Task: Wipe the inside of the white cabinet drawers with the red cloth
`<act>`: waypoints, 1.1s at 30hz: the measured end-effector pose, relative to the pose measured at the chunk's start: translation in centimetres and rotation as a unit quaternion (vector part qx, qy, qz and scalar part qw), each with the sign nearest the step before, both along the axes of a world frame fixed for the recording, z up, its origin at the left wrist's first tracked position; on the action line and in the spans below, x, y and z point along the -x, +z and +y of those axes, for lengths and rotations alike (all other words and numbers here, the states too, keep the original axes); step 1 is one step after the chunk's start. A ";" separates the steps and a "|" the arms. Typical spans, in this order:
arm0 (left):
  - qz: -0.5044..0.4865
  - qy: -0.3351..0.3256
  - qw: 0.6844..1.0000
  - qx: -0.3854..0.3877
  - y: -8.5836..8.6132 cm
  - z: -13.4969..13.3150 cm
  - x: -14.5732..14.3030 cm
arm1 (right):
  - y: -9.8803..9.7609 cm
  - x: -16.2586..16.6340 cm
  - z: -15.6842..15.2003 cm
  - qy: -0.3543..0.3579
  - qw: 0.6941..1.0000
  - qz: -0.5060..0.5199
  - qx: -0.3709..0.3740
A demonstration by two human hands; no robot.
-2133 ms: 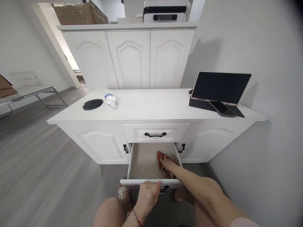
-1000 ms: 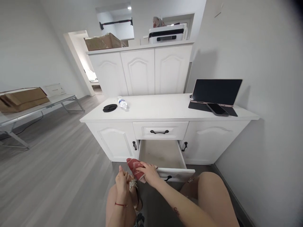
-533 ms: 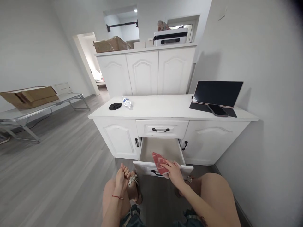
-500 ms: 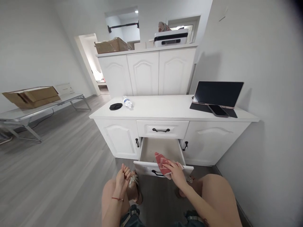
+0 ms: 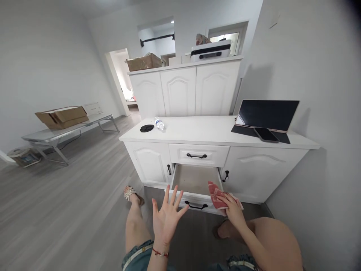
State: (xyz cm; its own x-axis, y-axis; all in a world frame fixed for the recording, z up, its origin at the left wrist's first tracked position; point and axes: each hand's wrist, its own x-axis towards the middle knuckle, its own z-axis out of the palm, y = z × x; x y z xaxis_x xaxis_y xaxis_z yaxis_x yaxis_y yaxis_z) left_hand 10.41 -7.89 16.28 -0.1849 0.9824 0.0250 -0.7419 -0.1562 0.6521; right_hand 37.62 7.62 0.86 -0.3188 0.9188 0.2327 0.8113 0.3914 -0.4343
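My right hand (image 5: 231,209) grips a red patterned cloth (image 5: 216,195) against the front right corner of the pulled-out lower drawer (image 5: 194,180) of a white cabinet (image 5: 214,133). My left hand (image 5: 167,217) is raised in front of the drawer with its fingers spread, holding nothing. A black handle (image 5: 195,206) shows on the drawer front, just left of the cloth. The drawer above it is closed. My knees and sandalled feet are in front of the cabinet.
On the cabinet top lie a water bottle (image 5: 159,123), a black round lid (image 5: 147,128), a tablet (image 5: 266,114) and a phone (image 5: 266,135). A taller white cupboard (image 5: 186,88) stands behind. A low table (image 5: 67,126) with a cardboard box (image 5: 62,116) stands at left.
My left hand has lifted off my knee and spread open. My right hand has carried the cloth along the drawer front to its right corner. The view has pulled back and risen.
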 end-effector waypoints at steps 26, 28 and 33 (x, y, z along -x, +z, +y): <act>-0.253 0.015 0.949 0.189 -10.7 -1.8 -3.0 | 0.5 7.6 -2.2 0.139 0.987 -0.055 -0.063; -0.245 0.019 0.948 0.201 -10.8 -1.8 -3.2 | 1.2 10.3 -2.1 0.195 0.977 -0.066 -0.049; -0.270 0.032 0.923 0.273 -12.0 -1.9 -4.0 | 2.3 17.3 -1.8 0.280 0.954 -0.103 -0.035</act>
State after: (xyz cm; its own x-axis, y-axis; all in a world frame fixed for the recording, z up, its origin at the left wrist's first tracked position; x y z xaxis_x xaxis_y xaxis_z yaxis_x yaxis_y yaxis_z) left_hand 14.37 -9.83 4.24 -0.0846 0.8083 -0.5827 -0.9824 0.0302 0.1846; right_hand 20.31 5.79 3.19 -0.8011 0.5749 0.1665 0.5312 0.8111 -0.2448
